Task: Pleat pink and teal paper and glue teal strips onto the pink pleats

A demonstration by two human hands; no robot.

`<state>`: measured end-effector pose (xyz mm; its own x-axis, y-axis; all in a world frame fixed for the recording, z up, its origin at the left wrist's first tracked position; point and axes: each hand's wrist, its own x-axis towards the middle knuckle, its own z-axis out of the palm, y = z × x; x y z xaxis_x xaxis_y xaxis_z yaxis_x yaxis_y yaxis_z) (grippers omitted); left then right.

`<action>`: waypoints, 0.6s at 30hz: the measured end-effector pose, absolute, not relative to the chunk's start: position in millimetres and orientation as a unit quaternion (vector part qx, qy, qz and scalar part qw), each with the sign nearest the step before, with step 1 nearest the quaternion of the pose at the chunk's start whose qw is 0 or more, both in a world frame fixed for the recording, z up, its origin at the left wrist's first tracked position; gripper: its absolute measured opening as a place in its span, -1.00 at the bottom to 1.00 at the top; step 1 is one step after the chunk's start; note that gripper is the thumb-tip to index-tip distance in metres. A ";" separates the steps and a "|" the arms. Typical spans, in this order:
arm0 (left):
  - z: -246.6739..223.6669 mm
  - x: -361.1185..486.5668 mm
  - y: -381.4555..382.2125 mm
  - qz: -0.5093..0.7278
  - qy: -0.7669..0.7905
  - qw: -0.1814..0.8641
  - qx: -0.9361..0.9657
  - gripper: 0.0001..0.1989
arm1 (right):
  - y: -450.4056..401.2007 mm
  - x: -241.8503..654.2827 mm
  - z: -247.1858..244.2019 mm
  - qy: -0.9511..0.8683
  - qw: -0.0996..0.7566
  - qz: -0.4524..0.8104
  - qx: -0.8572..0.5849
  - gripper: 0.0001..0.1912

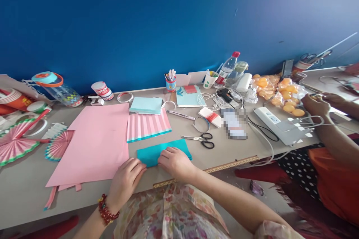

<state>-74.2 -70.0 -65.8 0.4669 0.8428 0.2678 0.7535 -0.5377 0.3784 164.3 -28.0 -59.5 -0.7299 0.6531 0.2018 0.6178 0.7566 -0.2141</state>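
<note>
From my end, both hands press down on the folded teal paper (151, 154): my left hand (127, 177) at its left end, my right hand (176, 162) over its middle, fingers bent and close together. Whether either thumb pinches from below, I cannot tell. The right end lies outside the hold, and layers show apart there, so I judge they could creep out of line if my right hand pushes harder than my left. Dragging left could ruck up the large pink sheets (98, 138), whose border runs just beside my left fingers. Ahead of the grip, the striped pleated paper (148, 125) could be nudged; ahead and to the right, the scissors (200, 139) point their tips at the paper's top edge (I'd mind those with my knuckles). Behind the grip, the table's patterned trim (232, 164) is near, so pulling back could tip a corner over. The roomiest stretch of grey tabletop (235, 149) is to the right, short of the cables (270, 145).
</note>
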 end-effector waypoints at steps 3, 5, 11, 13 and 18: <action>-63.2 -74.8 -66.8 0.208 0.471 0.115 0.850 -0.77 | -27.0 160.1 -60.1 -0.934 0.117 0.050 -0.333 -0.80; -61.8 -76.3 -65.4 0.200 0.468 0.125 0.852 -0.76 | -27.6 159.2 -62.5 -0.940 0.113 0.032 -0.321 -0.81; -63.9 -82.8 -64.8 0.198 0.472 0.138 0.848 -0.76 | -28.7 161.4 -64.0 -0.940 0.106 0.029 -0.322 -0.81; -64.0 -83.9 -63.2 0.198 0.477 0.152 0.843 -0.77 | -26.8 160.0 -61.4 -0.940 0.094 0.041 -0.325 -0.83; -56.0 -85.5 -56.8 0.197 0.486 0.197 0.828 -0.77 | -17.3 155.4 -56.1 -0.926 0.075 0.114 -0.352 -0.82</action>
<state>-85.5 -56.8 -56.0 0.4491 0.8833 0.1349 0.7277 -0.4492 0.5183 155.4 -17.3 -56.1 -0.7404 0.6697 0.0580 0.6356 0.7256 -0.2636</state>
